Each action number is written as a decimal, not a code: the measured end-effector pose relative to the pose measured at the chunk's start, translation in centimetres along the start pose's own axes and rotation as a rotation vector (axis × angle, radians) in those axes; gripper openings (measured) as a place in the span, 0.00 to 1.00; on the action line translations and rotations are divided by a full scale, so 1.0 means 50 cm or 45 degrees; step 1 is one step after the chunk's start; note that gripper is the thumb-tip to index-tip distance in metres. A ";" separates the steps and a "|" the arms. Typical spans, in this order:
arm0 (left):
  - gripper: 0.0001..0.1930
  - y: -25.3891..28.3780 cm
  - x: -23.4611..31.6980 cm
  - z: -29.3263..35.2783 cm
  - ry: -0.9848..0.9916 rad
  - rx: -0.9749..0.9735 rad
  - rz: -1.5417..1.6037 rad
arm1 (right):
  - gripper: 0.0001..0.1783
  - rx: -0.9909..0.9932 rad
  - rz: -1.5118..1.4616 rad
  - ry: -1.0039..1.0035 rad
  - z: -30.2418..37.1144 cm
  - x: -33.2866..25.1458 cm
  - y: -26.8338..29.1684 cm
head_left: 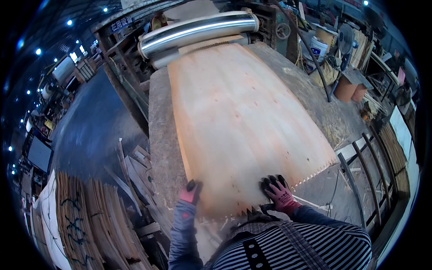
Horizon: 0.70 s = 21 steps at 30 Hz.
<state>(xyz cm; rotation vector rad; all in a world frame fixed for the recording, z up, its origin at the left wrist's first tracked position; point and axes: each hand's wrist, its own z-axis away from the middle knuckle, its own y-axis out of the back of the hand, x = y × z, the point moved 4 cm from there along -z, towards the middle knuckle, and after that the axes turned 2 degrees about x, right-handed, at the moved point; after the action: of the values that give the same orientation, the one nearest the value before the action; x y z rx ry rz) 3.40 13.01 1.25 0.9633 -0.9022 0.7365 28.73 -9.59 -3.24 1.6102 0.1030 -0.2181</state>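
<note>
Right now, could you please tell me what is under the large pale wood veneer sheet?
Left of the pale veneer sheet shows a narrow tan strip, possibly another layer, then worn grey tabletop; whatever lies beneath the middle is covered.

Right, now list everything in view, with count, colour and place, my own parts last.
Veneer: at least one sheet, pale tan, on the table
Table: one, grey, centre
Metal roller: at least one, silver, table's far end
Co-worker: one, behind the roller
Handwheel: one, grey, right of the roller
Bucket: one, white, upper right
Fan: one, grey, upper right
Bars: several, dark, lower right
Wood stacks: several, brown, lower left
Lamps: many, white, overhead
Background clutter: too small to count
Left hand: one, pink-and-black glove, sheet's near-left corner
Right hand: one, matching glove, sheet's near edge
</note>
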 end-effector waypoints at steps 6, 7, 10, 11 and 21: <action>0.22 0.014 -0.134 0.049 -0.237 0.339 -0.557 | 0.36 0.008 0.110 0.118 -0.016 -0.001 -0.009; 0.23 0.006 -0.119 0.074 -0.238 0.358 -0.423 | 0.36 0.120 0.019 0.146 -0.028 -0.003 0.006; 0.23 -0.020 -0.056 0.146 -0.325 0.435 -0.250 | 0.35 0.331 -0.106 0.223 -0.052 -0.010 0.058; 0.23 -0.035 -0.041 0.163 -0.416 0.457 -0.351 | 0.35 0.317 -0.125 0.197 -0.049 -0.006 0.056; 0.17 -0.537 0.124 0.355 -0.640 0.507 -0.442 | 0.40 0.269 -0.583 0.348 0.255 0.262 0.231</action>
<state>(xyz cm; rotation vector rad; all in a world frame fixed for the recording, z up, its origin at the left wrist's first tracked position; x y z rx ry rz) 23.42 -12.94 2.05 1.6605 -0.9990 0.3809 42.84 -23.79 4.90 1.8039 0.6823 -0.3693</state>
